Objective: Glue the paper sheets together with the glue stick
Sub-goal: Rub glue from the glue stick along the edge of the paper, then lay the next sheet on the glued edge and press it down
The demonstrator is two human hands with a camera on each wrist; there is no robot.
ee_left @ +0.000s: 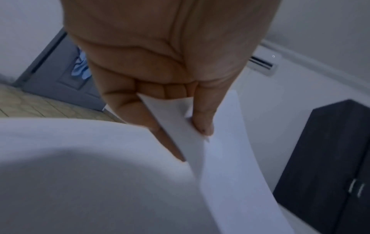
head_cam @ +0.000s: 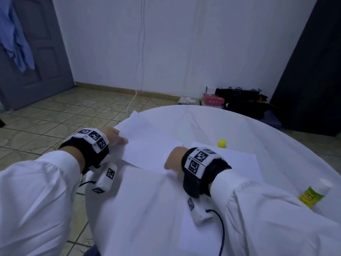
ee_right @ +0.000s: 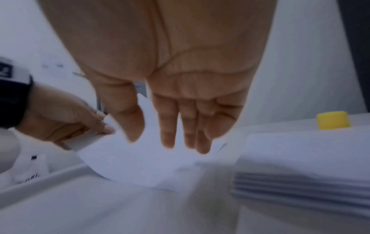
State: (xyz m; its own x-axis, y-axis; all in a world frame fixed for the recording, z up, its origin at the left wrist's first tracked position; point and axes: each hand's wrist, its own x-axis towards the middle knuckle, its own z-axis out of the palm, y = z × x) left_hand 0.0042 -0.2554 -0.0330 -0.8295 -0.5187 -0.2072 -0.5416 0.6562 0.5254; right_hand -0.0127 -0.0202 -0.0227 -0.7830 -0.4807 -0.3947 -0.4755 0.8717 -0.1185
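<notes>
both arms reached forward over the round white desk [head_cam: 239, 126], sleeves white, each wrist strapped with a black band carrying coded markers. the left hand [head_cam: 114, 136] lay at the desk's left edge, wrist low. its fingers [ee_left: 202, 114] grasped the near left edge of the sheet [head_cam: 147, 141]: the thumb sat on one face and the other fingers curled under the other, seen plainly in the left wrist view, where the paper bowed upward from the pinch.

the right hand [head_cam: 173, 159] held the sheet's near right corner, palm turned down. in the right wrist view its fingers [ee_right: 168, 125] hung almost straight and close together over the paper, with the thumb on the opposite side of the sheet, so the corner was nipped between them. the sheet curved between the two hands and its far corner stuck out past the desk's edge.

just right of the right hand lay a stack [head_cam: 238, 159] of paper, flat on the desk. the yellow cap [head_cam: 221, 143] stood upright at the stack's far edge. the glue stick [head_cam: 315, 194] lay on its side near the right forearm, well apart from both hands, uncapped.
</notes>
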